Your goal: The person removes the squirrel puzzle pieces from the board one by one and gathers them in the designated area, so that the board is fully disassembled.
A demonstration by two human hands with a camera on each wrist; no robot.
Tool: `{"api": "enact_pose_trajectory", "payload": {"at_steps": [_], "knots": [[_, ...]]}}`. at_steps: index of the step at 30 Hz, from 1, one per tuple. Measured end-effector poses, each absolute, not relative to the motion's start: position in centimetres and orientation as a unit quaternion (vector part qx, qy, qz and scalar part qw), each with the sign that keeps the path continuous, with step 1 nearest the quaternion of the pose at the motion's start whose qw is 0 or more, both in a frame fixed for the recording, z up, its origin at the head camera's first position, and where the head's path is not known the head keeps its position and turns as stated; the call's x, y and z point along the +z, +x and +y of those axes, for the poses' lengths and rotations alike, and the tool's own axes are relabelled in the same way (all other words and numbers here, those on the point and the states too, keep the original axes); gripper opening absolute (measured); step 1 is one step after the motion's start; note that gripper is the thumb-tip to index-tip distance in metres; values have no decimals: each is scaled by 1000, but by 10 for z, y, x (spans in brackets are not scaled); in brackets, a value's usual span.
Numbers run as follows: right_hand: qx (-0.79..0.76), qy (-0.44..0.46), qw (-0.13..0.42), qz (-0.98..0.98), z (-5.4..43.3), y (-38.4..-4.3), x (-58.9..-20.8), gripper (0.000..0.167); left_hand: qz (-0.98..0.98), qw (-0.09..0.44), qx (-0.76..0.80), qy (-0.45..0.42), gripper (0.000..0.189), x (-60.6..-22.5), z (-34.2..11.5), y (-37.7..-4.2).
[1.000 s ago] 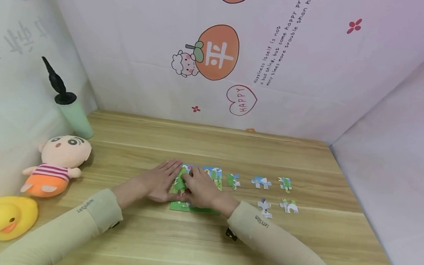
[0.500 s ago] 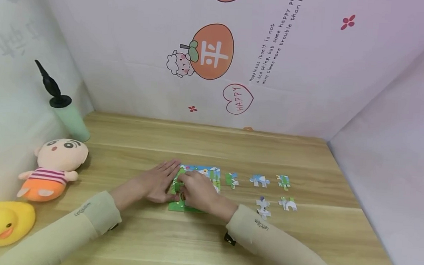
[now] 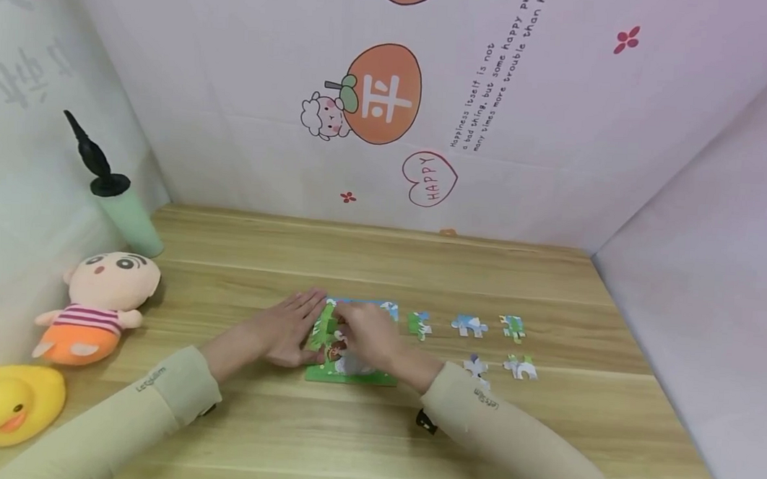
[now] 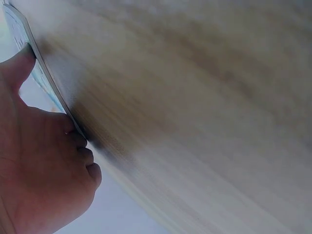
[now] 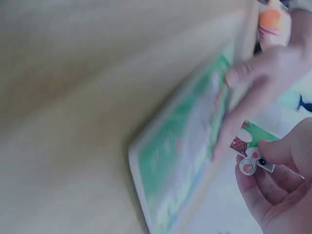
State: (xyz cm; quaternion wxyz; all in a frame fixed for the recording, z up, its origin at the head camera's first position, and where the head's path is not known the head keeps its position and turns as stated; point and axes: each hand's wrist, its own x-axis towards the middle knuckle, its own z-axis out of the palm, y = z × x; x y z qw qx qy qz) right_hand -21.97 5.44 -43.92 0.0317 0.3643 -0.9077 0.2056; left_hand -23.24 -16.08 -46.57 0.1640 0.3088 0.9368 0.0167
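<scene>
The right hand (image 3: pixel 373 337) has its grip pinching a small jigsaw piece of green, white and brown printed card (image 5: pixel 256 148) between thumb and fingers; the right wrist view shows part of an animal face with a dark eye on it, the thumb covering some of the print. In the head view that hand's back hides most of the piece and the middle of the flat rectangular puzzle board with a green lower border (image 3: pixel 350 377), over which it is held. The left hand (image 3: pixel 290 329) has its grip spread, fingers straight and thumb apart, touching the board's left edge. The right wrist view is blurred over the board, so its picture is hard to make out.

Five loose jigsaw pieces (image 3: pixel 469 326) lie right of the board on the wood-grain worktop (image 3: pixel 347 440); the right beige sleeve (image 3: pixel 497 433) covers the end of one. Both cuffs bear small lettering, hard to read. On the white printed backdrop (image 3: pixel 245 145), a red heart outline (image 3: pixel 429 179) reads "HAPPY", and nearby lines begin "Happiness itself is not a bad thing, but some happy", the longer ones cut off at the top. An orange fruit drawing (image 3: pixel 384 95) carries a white character turned sideways.
</scene>
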Motion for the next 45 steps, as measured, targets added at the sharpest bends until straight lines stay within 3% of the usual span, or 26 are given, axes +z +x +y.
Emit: {"api": "enact_pose_trajectory", "payload": {"at_steps": [5, 14, 18, 28, 38, 45], "knots": [[264, 340, 1, -903, 91, -234, -423, 15, 935, 164, 14, 313, 106, -464, -159, -233], [320, 361, -187, -856, 169, -257, -421, 13, 935, 173, 7, 311, 106, -462, -160, -234], [312, 362, -221, -850, 186, -249, -434, 13, 933, 172, 8, 315, 106, -462, -160, -233], [303, 356, -223, -855, 196, -236, -459, 8, 935, 167, 10, 311, 107, -465, -161, -233], [244, 353, -176, -886, 193, -238, -457, 13, 935, 168, 7, 311, 106, -464, -161, -235], [230, 330, -173, -899, 190, -234, -460, 18, 934, 171, 3, 313, 107, -463, -161, -237]]}}
